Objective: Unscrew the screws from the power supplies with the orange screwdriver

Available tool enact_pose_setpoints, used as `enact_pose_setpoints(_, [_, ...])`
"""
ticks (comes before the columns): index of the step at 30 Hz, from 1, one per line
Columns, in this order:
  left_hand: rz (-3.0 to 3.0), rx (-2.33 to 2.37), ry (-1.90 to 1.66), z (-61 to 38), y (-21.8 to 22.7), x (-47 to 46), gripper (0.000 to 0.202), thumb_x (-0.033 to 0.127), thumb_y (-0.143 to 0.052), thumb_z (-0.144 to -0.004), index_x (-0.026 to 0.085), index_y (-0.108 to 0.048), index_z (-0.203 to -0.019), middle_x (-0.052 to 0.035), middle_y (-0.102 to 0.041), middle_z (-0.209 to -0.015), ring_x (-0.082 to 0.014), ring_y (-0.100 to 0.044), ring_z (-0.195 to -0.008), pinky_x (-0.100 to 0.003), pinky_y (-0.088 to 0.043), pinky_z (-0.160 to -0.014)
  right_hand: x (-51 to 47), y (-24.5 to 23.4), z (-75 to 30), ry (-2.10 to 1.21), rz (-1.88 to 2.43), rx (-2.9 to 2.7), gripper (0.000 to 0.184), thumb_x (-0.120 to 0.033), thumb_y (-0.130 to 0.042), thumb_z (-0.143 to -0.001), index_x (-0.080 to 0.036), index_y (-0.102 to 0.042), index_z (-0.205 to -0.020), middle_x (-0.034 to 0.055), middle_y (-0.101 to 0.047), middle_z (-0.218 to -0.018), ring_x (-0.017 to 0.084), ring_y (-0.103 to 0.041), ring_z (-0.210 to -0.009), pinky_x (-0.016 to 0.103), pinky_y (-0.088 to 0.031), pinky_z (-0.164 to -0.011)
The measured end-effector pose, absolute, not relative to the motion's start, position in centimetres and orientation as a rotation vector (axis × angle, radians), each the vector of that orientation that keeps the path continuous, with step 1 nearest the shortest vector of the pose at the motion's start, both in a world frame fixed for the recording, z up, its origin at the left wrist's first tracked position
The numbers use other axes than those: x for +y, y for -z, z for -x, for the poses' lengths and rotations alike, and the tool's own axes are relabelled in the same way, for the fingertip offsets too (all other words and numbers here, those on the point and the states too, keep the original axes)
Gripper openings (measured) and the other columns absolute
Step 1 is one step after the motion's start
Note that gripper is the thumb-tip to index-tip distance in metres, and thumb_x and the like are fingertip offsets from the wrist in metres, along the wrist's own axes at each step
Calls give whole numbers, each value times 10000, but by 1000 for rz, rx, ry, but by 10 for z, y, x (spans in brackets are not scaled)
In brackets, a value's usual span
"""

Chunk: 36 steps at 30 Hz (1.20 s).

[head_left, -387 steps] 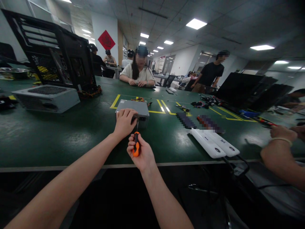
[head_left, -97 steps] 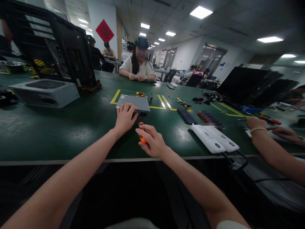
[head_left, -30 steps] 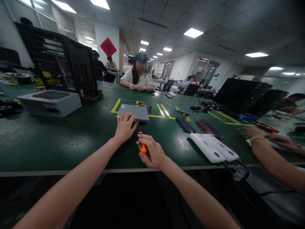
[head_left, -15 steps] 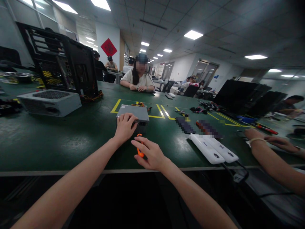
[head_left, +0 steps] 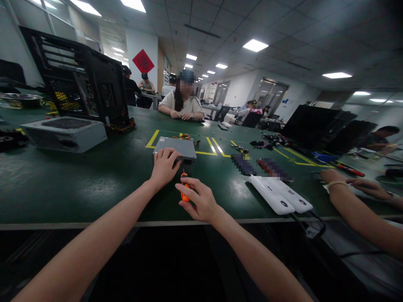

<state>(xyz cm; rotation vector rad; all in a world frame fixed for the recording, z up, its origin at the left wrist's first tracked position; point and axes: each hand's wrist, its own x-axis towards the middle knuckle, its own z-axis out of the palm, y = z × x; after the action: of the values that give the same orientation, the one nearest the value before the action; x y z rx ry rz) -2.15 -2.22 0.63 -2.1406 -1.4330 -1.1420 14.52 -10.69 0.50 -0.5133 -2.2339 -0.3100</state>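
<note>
A grey computer power supply [head_left: 185,147] sits on the green table in front of me, its socket side facing me. My left hand [head_left: 166,164] grips its left part, with bent fingers over the top edge. Just nearer to me, my right hand [head_left: 200,199] holds an orange screwdriver [head_left: 185,193] between thumb and fingers. The thin shaft points up toward the power supply's near face; whether the tip touches it, I cannot tell. Coloured cables [head_left: 185,136] lie behind the power supply.
At the left stand a second power supply [head_left: 67,133] and an open black computer case [head_left: 85,79]. White power banks [head_left: 272,195], a pixelated dark item [head_left: 243,164] and cables [head_left: 262,144] lie to the right. A co-worker's arms [head_left: 355,199] reach in from the right; another person [head_left: 182,100] sits opposite.
The screwdriver has tilted and shifted slightly in my right hand, and its shaft now shows above the handle. My left hand stays on the power supply.
</note>
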Motion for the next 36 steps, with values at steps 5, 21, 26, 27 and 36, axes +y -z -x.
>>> enact_pose_setpoints(5, [2139,-1429,1139,22,-6,-22,197,274,-492,-818,225,-562,-995,-71,-516,-1074,-258,-428,-1001,-400,-330,-842,-102,2,-144,264,470,-2130,357,-378,-581,-795,-149,-469,-1045,145,-595,-1032,201,-594,-992,301,-523,-788])
enact_pose_setpoints(21, [2144,-1440,1128,22,-5,-21,196,284,-493,-820,229,-557,-996,-67,-509,-1075,-258,-421,-994,-401,-327,-834,-104,2,-142,213,490,-2174,375,-407,-566,-791,-144,-440,-1026,161,-591,-1061,206,-587,-1028,307,-522,-796])
enact_pose_setpoints(26, [2139,-1433,1119,21,-5,-21,195,282,-495,-819,229,-557,-996,-67,-508,-1079,-257,-422,-1001,-399,-327,-839,-107,-3,-143,321,527,-2270,353,-335,-509,-833,-155,-462,-1133,159,-541,-1114,203,-581,-1010,308,-520,-780])
enact_pose_setpoints(27, [2139,-1432,1120,21,-5,-21,195,280,-497,-818,229,-557,-995,-67,-508,-1078,-257,-422,-1003,-398,-327,-839,-107,-2,-144,329,527,-2237,332,-330,-516,-832,-166,-471,-1117,147,-549,-1099,198,-588,-991,306,-521,-773])
enact_pose_setpoints(36, [2139,-1444,1128,22,-5,-21,194,271,-503,-810,230,-560,-991,-67,-512,-1074,-261,-427,-995,-401,-330,-835,-104,2,-145,174,476,-2186,407,-336,-507,-838,-145,-382,-1174,166,-534,-1138,213,-546,-1092,330,-518,-824])
